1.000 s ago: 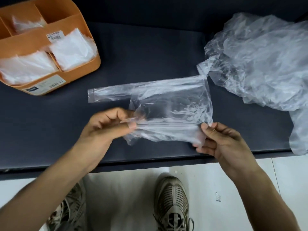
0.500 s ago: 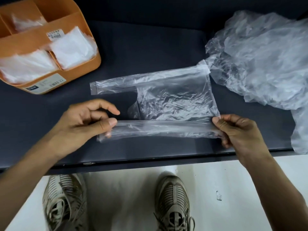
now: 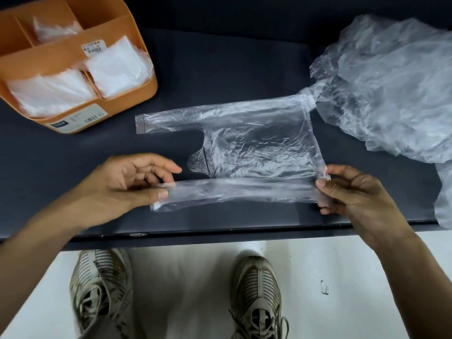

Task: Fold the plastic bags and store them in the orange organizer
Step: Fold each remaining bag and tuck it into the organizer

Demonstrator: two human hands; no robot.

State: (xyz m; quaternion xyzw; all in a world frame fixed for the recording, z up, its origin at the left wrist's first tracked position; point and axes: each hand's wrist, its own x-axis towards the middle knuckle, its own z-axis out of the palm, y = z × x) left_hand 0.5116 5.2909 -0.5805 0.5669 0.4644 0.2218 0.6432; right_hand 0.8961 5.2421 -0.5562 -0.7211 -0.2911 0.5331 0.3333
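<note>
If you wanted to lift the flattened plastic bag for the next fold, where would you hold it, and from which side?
Probably by the two ends of the near folded strip of the plastic bag, coming from the table's front edge. That strip lies stretched sideways, so end pinches keep it taut; the left hand and right hand already pinch there. The far handle is a thin single layer and would likely sag.

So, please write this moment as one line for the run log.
left hand: pinches bag | right hand: pinches bag | organizer: part filled
</note>
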